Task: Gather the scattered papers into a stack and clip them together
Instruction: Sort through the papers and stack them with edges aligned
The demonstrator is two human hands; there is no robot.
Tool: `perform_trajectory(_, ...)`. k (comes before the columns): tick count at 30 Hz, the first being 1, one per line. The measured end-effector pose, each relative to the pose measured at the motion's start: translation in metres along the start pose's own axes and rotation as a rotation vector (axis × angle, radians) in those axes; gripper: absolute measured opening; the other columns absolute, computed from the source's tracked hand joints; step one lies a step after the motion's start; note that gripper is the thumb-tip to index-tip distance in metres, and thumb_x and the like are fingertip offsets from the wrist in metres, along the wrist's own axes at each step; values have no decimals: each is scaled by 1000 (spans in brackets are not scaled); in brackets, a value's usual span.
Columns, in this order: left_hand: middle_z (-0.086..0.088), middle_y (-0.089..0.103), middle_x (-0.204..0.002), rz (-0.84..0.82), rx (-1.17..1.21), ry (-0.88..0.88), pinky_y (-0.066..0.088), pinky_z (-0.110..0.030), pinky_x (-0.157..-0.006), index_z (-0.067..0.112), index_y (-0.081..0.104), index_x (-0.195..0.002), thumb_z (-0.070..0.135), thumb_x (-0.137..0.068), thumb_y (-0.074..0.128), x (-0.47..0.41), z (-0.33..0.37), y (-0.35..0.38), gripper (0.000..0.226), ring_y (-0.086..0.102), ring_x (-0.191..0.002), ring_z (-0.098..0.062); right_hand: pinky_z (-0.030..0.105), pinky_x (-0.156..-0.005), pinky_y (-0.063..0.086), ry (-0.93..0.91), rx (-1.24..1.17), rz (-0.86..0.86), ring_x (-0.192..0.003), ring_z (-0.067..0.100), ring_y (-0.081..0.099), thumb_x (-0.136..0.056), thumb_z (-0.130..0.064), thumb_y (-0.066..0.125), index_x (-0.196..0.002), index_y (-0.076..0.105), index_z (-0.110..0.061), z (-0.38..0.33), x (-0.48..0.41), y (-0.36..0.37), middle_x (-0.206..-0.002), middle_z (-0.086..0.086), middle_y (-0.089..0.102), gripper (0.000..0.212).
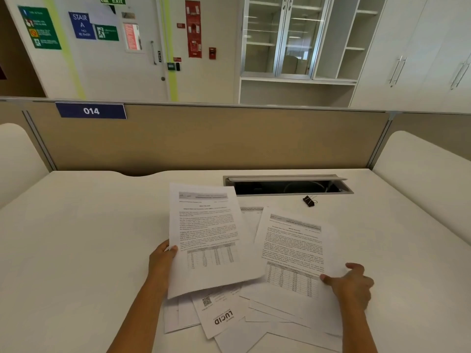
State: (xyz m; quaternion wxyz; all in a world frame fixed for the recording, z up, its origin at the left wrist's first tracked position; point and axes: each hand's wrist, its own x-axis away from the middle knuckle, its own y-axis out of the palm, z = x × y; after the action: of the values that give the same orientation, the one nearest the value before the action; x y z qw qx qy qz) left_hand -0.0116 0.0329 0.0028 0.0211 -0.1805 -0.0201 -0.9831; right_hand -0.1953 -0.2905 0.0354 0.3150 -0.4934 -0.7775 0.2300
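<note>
A loose spread of thin white printed papers (pixel 254 317) is laid flat and overlapping on the near middle of the surface (pixel 84 238), their corners fanned out at differing angles. Two sheets are held above the rest. The left sheet (pixel 209 238) is a portrait page of dense grey text with a table near its bottom; it is gripped at its lower left edge by the left hand (pixel 160 261), thumb on top, and its long axis runs away from the person, header at the far end, leaning slightly left. The right sheet (pixel 293 253), of the same layout, is pinched at its lower right edge by the right hand (pixel 353 285), and it is turned a little clockwise, its header also far. Among the sheets lying below, one bears a QR code and the word LUCID (pixel 224 318), printed so that it reads sideways from here.

A small black binder clip (pixel 309 201) with wire handles is seen lying on the surface beyond the papers, well apart from them, just before a rectangular metal cable hatch (pixel 288 186) whose lid is raised. The surface is smooth, matt and off-white, backed by a tan partition (pixel 204 141).
</note>
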Motion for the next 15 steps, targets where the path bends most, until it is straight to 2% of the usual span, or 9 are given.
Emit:
perform_trajectory(3, -14, 59, -127, 14, -89, 14, 46, -45, -98, 12, 50, -132, 10, -92, 51, 2, 0, 3, 40, 58, -110, -33, 50, -95, 43, -21, -41, -37, -118, 45, 48, -70, -10, 80, -138, 34, -7, -1, 2, -4, -132, 27, 47, 82)
perform_trajectory(6, -15, 62, -122, -3, -131, 32, 47, -45, -97, 12, 53, -128, 9, -92, 49, 5, 0, 3, 37, 60, -107, -33, 44, -91, 46, -102, -54, -35, -109, 40, 57, -74, -10, 76, -131, 48, -6, -1, 8, -14, -123, 23, 60, 64)
perform_trajectory(11, -14, 64, -119, -16, -179, 42, 48, -48, -96, 15, 55, -126, 11, -93, 48, 3, 1, 0, 34, 61, -104, -33, 40, -88, 47, -351, -38, 146, -99, 38, 63, -81, -12, 68, -117, 63, -10, -39, 26, -64, -110, 20, 69, 37)
perform_trajectory(15, -11, 65, -115, -69, -208, 54, 49, -46, -94, 17, 56, -124, 12, -93, 48, 6, 2, 0, 32, 62, -100, -30, 38, -88, 46, -521, -137, 218, -103, 35, 62, -85, -19, 65, -121, 60, -13, -81, 44, -101, -114, 18, 67, 38)
